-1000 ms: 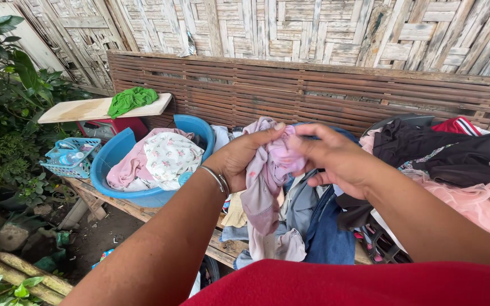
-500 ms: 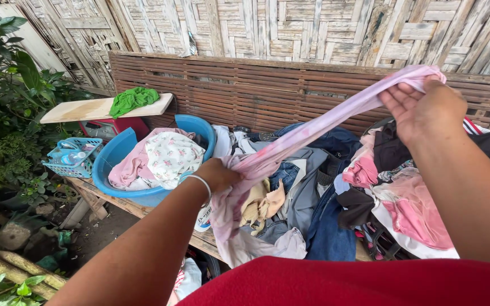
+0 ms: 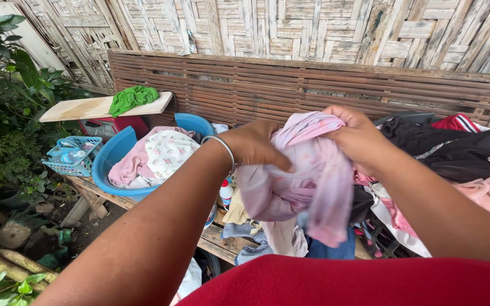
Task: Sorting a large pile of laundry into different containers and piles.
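Left hand [image 3: 254, 145] and right hand [image 3: 359, 136] grip pink garment [image 3: 307, 187], raised

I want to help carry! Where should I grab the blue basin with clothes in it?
Probably by the blue basin's rim, both hands on opposite sides, from the open plant side. The rim stands clear above the pink and flowered clothes piled inside; the wall blocks the back.
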